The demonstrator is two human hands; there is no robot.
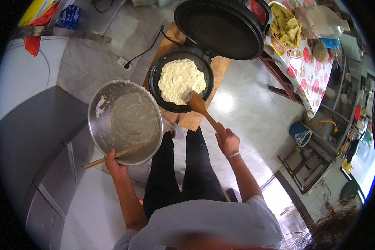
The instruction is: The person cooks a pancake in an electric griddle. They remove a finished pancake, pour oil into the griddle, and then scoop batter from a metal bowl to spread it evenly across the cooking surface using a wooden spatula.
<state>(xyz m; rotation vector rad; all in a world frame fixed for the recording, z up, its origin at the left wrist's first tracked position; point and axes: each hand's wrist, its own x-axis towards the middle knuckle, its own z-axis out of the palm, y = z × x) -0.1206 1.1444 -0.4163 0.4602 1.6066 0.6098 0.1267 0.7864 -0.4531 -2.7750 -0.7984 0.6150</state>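
My left hand point(113, 161) is closed on the rim of a large steel mixing bowl point(101, 135), which tilts beside my left leg. Chopsticks point(93, 163) lie across that rim under the same hand, their tips inside the bowl. A thin film of pale batter coats its inside. In my closed right hand point(228, 142) is the handle of a wooden spatula point(201, 107). Its blade end, smeared with batter, touches the near right edge of a thick, lumpy round of pale batter point(181, 79). This round lies in the black lower plate of an electric griddle point(209, 81).
The griddle's raised lid point(218, 29) leans back to the right. Beneath the griddle is a wooden board point(221, 68); a power strip point(123, 62) lies behind left. At right stands a table with a patterned cloth point(298, 77), holding a bowl of yellowish flatbreads point(286, 27) and a plastic jug point(321, 21).
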